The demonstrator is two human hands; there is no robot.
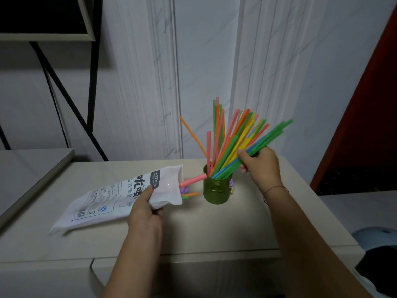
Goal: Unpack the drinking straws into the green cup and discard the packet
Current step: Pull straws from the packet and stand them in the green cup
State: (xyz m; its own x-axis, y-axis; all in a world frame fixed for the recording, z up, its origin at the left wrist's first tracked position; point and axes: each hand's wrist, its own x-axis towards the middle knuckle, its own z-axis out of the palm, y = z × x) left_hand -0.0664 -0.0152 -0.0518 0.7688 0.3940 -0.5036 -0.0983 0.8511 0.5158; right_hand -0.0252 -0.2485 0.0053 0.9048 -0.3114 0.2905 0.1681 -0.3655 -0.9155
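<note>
Right hand grips a bundle of straws lowering into the green cup on the bench; left hand holds the packet, a few straws left to pull out next

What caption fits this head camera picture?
The right hand holds straws in the green cup; the left hand grips the packet.

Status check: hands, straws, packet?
Left hand grips the packet near its open end. Right hand holds a straw bundle, lower ends in the green cup. A few loose straws poke from the packet mouth. Nothing blocking the cup.
</note>
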